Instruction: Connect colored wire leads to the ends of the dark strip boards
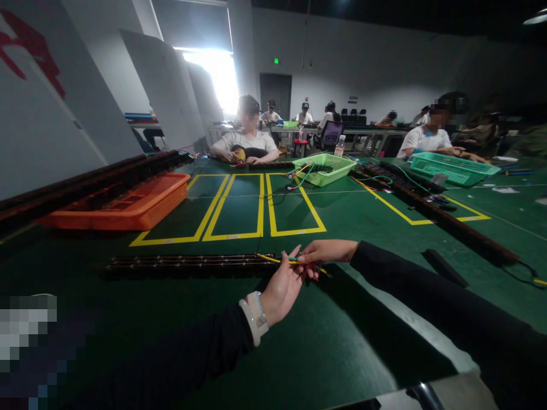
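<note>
A long dark strip [183,263] with thin metal lines lies across the green table in front of me. From its right end run yellow and green wires [269,259], whose free end [327,273] sticks out past my fingers. My left hand [282,287], with a pale band at the wrist, is closed around the wires from below, palm turned up. My right hand [327,251] comes in from the right, its fingers pinched on the same wires against the left fingers. The fingertips overlap and hide part of the wires.
An orange basket [166,202] stands at the left with long dark strips over it. Yellow-taped rectangles [234,234] mark the table. Beyond are a light green basket [327,176] with wires and a teal basket [453,171]. More dark strips [461,228] lie right. Co-workers sit across the table.
</note>
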### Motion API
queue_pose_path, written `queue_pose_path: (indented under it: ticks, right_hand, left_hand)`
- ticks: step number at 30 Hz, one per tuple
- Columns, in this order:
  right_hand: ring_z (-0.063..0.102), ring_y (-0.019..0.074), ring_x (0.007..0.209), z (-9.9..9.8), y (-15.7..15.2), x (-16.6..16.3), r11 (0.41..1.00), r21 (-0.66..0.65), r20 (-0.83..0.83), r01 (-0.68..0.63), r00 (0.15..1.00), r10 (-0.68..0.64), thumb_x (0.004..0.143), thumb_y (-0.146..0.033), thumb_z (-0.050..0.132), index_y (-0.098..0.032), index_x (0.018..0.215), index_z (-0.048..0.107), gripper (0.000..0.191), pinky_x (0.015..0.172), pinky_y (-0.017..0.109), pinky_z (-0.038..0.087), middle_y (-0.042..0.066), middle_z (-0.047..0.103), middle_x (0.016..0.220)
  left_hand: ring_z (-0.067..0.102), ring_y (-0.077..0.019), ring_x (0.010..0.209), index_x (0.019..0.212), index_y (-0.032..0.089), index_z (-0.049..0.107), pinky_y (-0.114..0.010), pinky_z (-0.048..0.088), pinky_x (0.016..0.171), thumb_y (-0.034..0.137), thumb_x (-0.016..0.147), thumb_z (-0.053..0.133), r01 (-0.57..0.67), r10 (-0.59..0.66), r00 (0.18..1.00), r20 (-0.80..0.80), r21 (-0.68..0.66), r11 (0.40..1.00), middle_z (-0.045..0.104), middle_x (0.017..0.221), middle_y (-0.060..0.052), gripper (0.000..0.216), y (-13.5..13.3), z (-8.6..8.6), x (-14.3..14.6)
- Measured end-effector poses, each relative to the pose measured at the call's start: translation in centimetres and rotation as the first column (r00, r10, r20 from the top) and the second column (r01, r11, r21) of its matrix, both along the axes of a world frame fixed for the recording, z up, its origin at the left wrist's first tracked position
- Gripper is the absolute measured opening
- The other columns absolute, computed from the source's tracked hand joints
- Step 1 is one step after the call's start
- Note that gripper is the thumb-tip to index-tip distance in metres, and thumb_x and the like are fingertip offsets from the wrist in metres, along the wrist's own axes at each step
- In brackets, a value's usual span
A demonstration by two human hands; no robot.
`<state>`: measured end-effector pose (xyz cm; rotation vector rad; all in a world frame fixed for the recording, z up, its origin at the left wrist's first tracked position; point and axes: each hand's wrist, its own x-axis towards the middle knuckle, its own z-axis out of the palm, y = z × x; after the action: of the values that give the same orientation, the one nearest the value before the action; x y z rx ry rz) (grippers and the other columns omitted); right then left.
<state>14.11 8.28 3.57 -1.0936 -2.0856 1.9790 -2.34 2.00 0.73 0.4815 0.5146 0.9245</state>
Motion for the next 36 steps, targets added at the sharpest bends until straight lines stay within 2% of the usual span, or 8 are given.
queue_pose_path:
  ticks: [4,10,13,15,17,19,27,36]
  right_hand:
    - [0.053,0.0064,0.048,-0.1,0.2,-0.2,0.994,-0.101,-0.019,0.044,0.999,-0.046,0.079,-0.049,0.06,-0.009,0.087,0.061,0.041,0.051,0.019,0.042,0.0,0.06,0.062]
    - [0.053,0.0068,0.046,1.7,-0.8,-1.0,0.951,0.309,0.262,-0.029,0.964,-0.056,0.085,-0.043,0.051,-0.011,0.079,0.062,0.034,0.046,0.017,0.039,0.0,0.06,0.061]
    - [0.057,0.0089,0.048,2.6,-2.1,-1.8,0.813,0.557,0.438,-0.167,0.891,-0.117,0.089,-0.036,0.044,-0.012,0.079,0.062,0.032,0.047,0.018,0.039,0.003,0.063,0.065]
    - [0.062,0.0135,0.056,2.9,-3.0,-2.4,0.642,0.706,0.545,-0.299,0.808,-0.223,0.09,-0.032,0.044,-0.012,0.078,0.063,0.029,0.05,0.02,0.04,0.006,0.065,0.068]
    - [0.065,0.0188,0.066,2.7,-3.9,-3.0,0.466,0.766,0.613,-0.443,0.721,-0.323,0.089,-0.027,0.047,-0.012,0.078,0.063,0.024,0.054,0.023,0.042,0.009,0.066,0.071]
    - [0.066,0.0207,0.071,2.3,-4.7,-3.5,0.355,0.755,0.655,-0.551,0.667,-0.356,0.087,-0.019,0.048,-0.012,0.083,0.063,0.018,0.057,0.024,0.044,0.01,0.067,0.075]
    - [0.062,0.0205,0.062,0.4,-6.9,-5.2,0.113,0.708,0.661,-0.697,0.598,-0.453,0.083,-0.002,0.043,-0.006,0.088,0.061,0.019,0.049,0.027,0.041,0.013,0.063,0.077]
    - [0.056,0.0187,0.065,0.0,-6.3,-3.1,-0.114,0.739,0.559,-0.664,0.698,-0.447,0.088,-0.006,0.039,-0.006,0.098,0.058,0.021,0.057,0.031,0.038,0.011,0.06,0.08]
  left_hand:
    - [0.058,-0.0152,0.076,0.121,0.02,0.054,-0.036,0.042,0.094,0.048,0.09,0.033,0.015,-0.017,0.997,0.072,0.027,1.0,0.061,0.086,-0.007,0.047,0.1,-0.3,0.1]
    - [0.059,-0.0156,0.085,0.086,0.01,0.062,-0.03,0.041,0.094,0.048,0.088,0.037,0.032,-0.028,0.998,0.047,-0.093,0.995,0.063,0.088,-0.012,0.046,0.2,-1.0,0.0]
    - [0.06,-0.0145,0.08,0.08,0.01,0.061,-0.029,0.043,0.091,0.045,0.089,0.039,-0.002,0.009,0.998,0.059,-0.124,0.992,0.064,0.082,-0.01,0.041,0.3,-1.4,0.0]
    - [0.061,-0.0138,0.078,0.078,0.012,0.06,-0.029,0.044,0.09,0.043,0.088,0.043,-0.031,0.038,0.998,0.044,-0.153,0.988,0.064,0.078,-0.008,0.037,0.4,-1.6,0.0]
    - [0.061,-0.0135,0.076,0.076,0.013,0.059,-0.029,0.044,0.089,0.042,0.087,0.046,-0.059,0.064,0.998,0.026,-0.164,0.985,0.064,0.075,-0.007,0.034,0.4,-1.6,0.0]
    - [0.062,-0.0142,0.077,0.075,0.014,0.058,-0.03,0.045,0.089,0.04,0.086,0.049,-0.069,0.072,0.997,0.015,-0.147,0.987,0.065,0.076,-0.007,0.03,0.3,-1.4,0.0]
    - [0.062,-0.0177,0.091,0.074,0.015,0.056,-0.029,0.046,0.085,0.03,0.084,0.054,-0.033,0.028,0.999,-0.043,-0.132,0.991,0.067,0.086,-0.008,0.019,-0.2,-0.7,0.0]
    - [0.062,-0.0151,0.085,0.08,0.013,0.058,-0.03,0.047,0.085,0.025,0.086,0.052,-0.074,0.078,0.996,0.038,-0.114,0.991,0.066,0.084,-0.006,0.014,0.4,-1.0,0.2]
